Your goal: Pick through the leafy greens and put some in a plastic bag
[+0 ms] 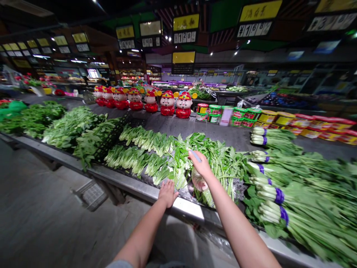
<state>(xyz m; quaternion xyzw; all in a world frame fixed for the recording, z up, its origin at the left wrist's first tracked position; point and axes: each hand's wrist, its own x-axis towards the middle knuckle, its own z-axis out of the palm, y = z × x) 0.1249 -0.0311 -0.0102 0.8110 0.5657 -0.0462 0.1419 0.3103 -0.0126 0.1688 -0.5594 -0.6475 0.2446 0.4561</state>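
My right hand [201, 164] is shut on a clear plastic spray bottle [199, 180], which it holds over a heap of leafy greens [220, 163] with a pale cap or lever showing at the top. My left hand [168, 193] lies open, fingers spread, on the front of the display. It touches the pale stems of bok choy [145, 158] on a dark mesh mat [186, 191], close to the steel edge [178, 204]. Bundled greens with purple bands [275, 196] lie to the right of my right hand.
Further leafy greens [69, 126] fill the left of the stall. Red and gold figurine jars [167, 104] and lidded tubs [242, 116] stand along the back of the dark counter. The grey floor lies on the left, and price signs hang overhead.
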